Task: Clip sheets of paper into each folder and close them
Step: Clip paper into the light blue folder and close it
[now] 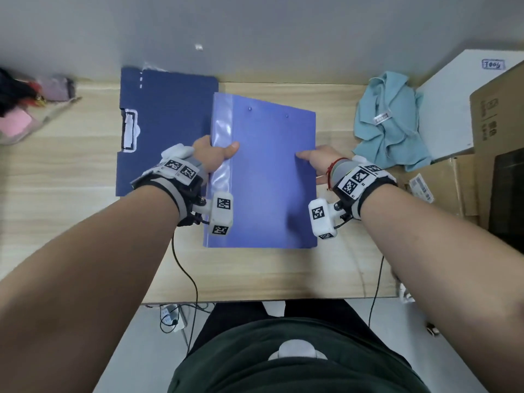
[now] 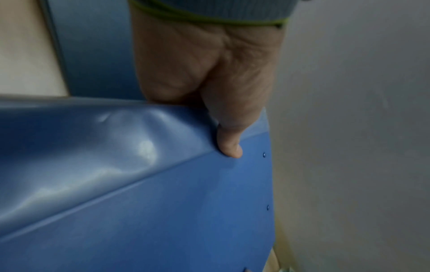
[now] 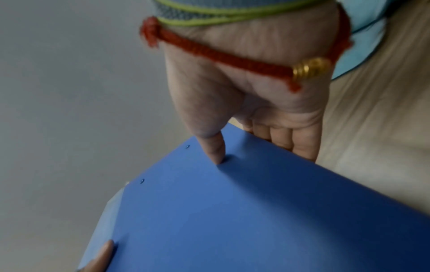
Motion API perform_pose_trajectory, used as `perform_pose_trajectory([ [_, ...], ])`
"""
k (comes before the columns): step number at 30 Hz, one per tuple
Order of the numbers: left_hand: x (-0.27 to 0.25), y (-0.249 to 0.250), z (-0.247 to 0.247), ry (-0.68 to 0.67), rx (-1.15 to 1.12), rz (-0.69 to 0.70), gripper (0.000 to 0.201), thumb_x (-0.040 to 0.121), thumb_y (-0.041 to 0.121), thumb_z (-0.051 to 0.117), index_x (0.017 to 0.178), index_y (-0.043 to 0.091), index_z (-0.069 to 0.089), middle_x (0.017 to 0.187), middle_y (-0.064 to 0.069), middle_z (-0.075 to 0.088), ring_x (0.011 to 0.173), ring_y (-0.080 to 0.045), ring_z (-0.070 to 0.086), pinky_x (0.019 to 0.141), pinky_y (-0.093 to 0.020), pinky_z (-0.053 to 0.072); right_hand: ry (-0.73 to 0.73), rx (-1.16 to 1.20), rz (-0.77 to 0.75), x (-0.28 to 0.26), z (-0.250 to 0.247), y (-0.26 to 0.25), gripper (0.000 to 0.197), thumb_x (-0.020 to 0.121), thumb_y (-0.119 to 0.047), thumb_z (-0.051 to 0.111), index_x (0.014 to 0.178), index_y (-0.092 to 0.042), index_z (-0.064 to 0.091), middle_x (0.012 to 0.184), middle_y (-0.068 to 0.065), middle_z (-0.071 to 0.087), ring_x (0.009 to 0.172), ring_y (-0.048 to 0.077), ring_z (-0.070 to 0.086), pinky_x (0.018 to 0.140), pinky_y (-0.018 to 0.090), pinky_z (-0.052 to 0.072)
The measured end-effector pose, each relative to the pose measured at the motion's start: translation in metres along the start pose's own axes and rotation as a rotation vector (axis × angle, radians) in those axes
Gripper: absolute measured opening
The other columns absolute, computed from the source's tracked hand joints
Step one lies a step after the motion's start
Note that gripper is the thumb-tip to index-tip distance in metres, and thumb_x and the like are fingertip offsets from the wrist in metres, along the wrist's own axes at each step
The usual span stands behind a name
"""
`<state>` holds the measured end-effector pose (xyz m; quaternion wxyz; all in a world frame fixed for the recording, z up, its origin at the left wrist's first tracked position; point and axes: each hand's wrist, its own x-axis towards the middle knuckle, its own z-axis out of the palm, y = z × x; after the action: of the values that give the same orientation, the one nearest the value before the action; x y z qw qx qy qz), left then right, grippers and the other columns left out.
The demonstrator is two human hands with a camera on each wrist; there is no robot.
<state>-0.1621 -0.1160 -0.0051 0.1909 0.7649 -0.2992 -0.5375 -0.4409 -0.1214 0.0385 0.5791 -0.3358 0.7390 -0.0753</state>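
Observation:
A closed light blue folder (image 1: 269,177) is held a little above the wooden desk (image 1: 71,171), its far end higher than its near end. My left hand (image 1: 218,154) grips its spine side with the thumb (image 2: 229,145) on the cover and the fingers hidden beneath. My right hand (image 1: 317,160) grips the opposite long edge, thumb (image 3: 215,150) on top, fingers (image 3: 291,141) under the edge. Behind and left of it a dark blue folder (image 1: 167,131) lies flat on the desk with a white-marked clip (image 1: 130,131) at its left edge. No loose sheets of paper show.
A crumpled teal cloth (image 1: 392,120) lies at the right. Cardboard boxes (image 1: 496,131) and a white box (image 1: 450,103) stand at the far right. A clear pouch with pink items (image 1: 25,114) sits at the far left. A grey wall (image 1: 255,32) backs the desk.

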Motion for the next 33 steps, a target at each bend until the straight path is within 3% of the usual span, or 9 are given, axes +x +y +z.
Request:
perform_pose_trajectory([
  [4,-0.019,0.034,-0.065,0.143,-0.038,0.058,0.051,0.055,0.051,0.086,0.087,0.018,0.066,0.095,-0.003,0.076,0.085,-0.025,0.073,0.083,-0.044,0.059,-0.083,0.025,-0.088,0.000,0.043,-0.039,0.027,0.093,-0.033,0.061,0.113,-0.016,0.064,0.107,0.000,0.071,0.098,0.023,0.069,0.087,0.042,0.057],
  [7,-0.011,0.037,-0.097,0.184,0.038,0.121,0.045,0.072,0.043,0.084,0.101,0.012,0.069,0.099,-0.003,0.074,0.083,-0.022,0.071,0.084,-0.038,0.059,-0.077,0.008,-0.155,0.013,0.071,-0.057,0.031,0.091,-0.033,0.062,0.113,-0.012,0.064,0.114,0.007,0.070,0.104,0.029,0.068,0.091,0.051,0.055],
  [11,0.013,0.032,-0.147,0.179,0.151,0.093,0.048,0.073,0.036,0.084,0.112,0.013,0.068,0.099,0.001,0.072,0.090,-0.023,0.071,0.087,-0.038,0.057,-0.051,0.005,-0.207,0.023,0.117,-0.095,0.019,0.093,-0.027,0.061,0.104,-0.012,0.062,0.111,0.006,0.070,0.103,0.029,0.068,0.093,0.050,0.054],
  [16,0.048,0.022,-0.186,0.204,0.296,0.051,0.087,0.050,0.058,0.084,0.122,0.016,0.062,0.115,0.000,0.071,0.099,-0.026,0.069,0.093,-0.043,0.055,-0.013,-0.088,-0.209,0.049,0.159,-0.121,0.014,0.090,-0.032,0.061,0.098,-0.020,0.062,0.103,0.004,0.069,0.101,0.031,0.068,0.091,0.048,0.055],
  [20,0.070,0.016,-0.197,0.167,0.381,0.071,0.082,0.066,0.042,0.086,0.136,0.016,0.052,0.131,-0.003,0.062,0.113,-0.027,0.063,0.101,-0.044,0.050,0.028,-0.110,-0.167,0.064,0.179,-0.132,0.017,0.088,-0.031,0.061,0.100,-0.018,0.065,0.102,0.004,0.069,0.099,0.032,0.068,0.091,0.046,0.055],
  [25,0.088,0.015,-0.205,0.221,0.625,0.027,0.100,0.059,0.062,0.080,0.145,0.043,0.032,0.136,-0.007,0.046,0.111,-0.034,0.059,0.098,-0.049,0.049,0.077,-0.225,-0.152,0.073,0.191,-0.138,0.032,0.091,-0.031,0.060,0.116,-0.011,0.065,0.100,0.002,0.063,0.093,0.027,0.062,0.075,0.031,0.046],
  [27,0.093,0.009,-0.204,0.184,0.580,0.000,0.107,0.062,0.063,0.079,0.150,0.034,0.025,0.142,-0.008,0.046,0.120,-0.035,0.055,0.103,-0.048,0.045,0.091,-0.264,-0.143,0.077,0.197,-0.137,0.039,0.088,-0.035,0.064,0.119,-0.011,0.064,0.109,0.003,0.065,0.099,0.026,0.062,0.078,0.029,0.045],
  [31,0.096,-0.006,-0.198,0.116,0.480,-0.136,0.133,0.030,0.096,0.062,0.139,0.021,0.045,0.134,-0.003,0.057,0.114,-0.033,0.059,0.099,-0.049,0.048,0.089,-0.209,-0.097,0.081,0.206,-0.136,0.050,0.082,-0.037,0.071,0.123,-0.011,0.058,0.113,0.002,0.065,0.102,0.025,0.062,0.081,0.029,0.045],
  [33,0.096,-0.009,-0.194,0.097,0.430,-0.131,0.125,0.029,0.094,0.063,0.128,0.018,0.055,0.121,-0.001,0.064,0.104,-0.031,0.063,0.095,-0.046,0.051,0.078,-0.150,-0.086,0.082,0.209,-0.136,0.053,0.079,-0.038,0.074,0.123,-0.012,0.059,0.115,0.001,0.066,0.104,0.024,0.063,0.086,0.030,0.048],
])
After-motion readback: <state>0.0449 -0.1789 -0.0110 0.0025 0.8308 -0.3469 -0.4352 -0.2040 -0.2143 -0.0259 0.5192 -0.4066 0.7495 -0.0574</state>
